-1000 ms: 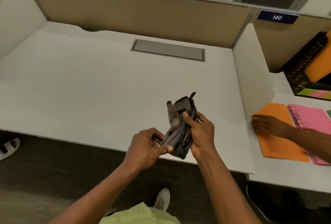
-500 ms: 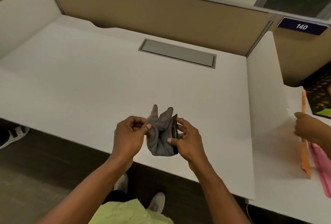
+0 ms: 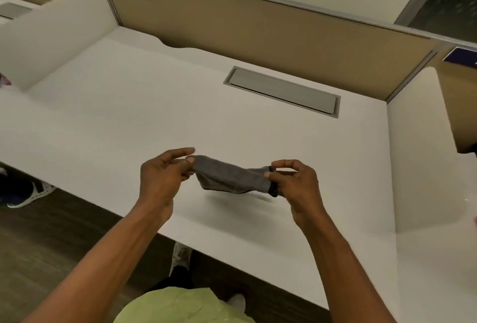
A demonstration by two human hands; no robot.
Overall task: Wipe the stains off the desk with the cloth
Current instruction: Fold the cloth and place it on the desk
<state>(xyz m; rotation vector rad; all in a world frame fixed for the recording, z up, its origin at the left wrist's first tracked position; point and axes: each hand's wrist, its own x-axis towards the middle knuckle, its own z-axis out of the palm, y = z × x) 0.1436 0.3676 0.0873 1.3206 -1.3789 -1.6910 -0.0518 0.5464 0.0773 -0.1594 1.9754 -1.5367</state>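
Preparation step: the cloth (image 3: 229,178) is stretched between the two hands, held above the worktop (image 3: 124,116) and not touching it. The left hand (image 3: 162,175) pinches one end in a closed grip; the right hand (image 3: 296,183) pinches the other, dark-edged end likewise. No stain is discernible on the surface beyond the grip. The next move probably calls for lowering the cloth flat and pressing it down to wipe.

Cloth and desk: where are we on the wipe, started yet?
Not started. Done: the grey cloth is picked up. In hand: left hand and right hand pinch its ends and hold it stretched above the white desk, its shadow beneath. Left: all the wiping. No stains are discernible on the desk in this view.
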